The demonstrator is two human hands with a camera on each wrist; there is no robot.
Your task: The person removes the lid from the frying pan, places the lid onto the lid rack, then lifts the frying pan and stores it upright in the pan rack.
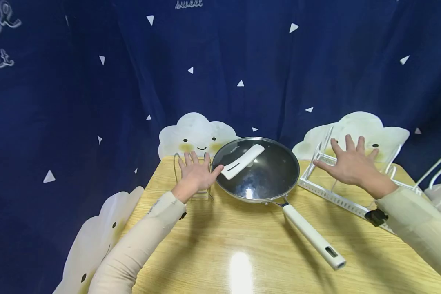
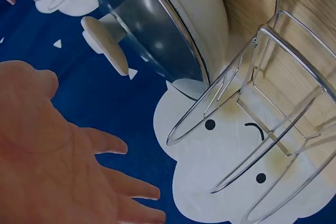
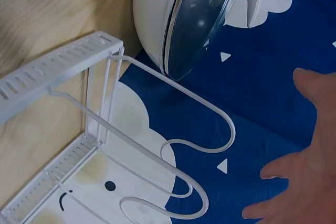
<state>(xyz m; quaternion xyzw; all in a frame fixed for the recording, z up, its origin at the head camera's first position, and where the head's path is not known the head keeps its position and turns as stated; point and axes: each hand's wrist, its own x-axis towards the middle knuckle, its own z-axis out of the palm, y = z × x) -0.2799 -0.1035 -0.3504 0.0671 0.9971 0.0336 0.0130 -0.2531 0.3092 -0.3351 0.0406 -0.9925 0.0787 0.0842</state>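
**Both hands spread beside the lidded pan**

Left hand (image 1: pixel 195 175) fingers straight, grip released, hovering over the chrome wire holder (image 1: pixel 192 179) at centre-left; right hand (image 1: pixel 350 164) likewise released, above the white slotted wire rack (image 1: pixel 338 195) at right; between them the white-handled wok with glass lid (image 1: pixel 256 171) sits on the pale wooden table (image 1: pixel 220 253). Risk, as I judge it: a careless sweep could knock the light holder or shift the lid.
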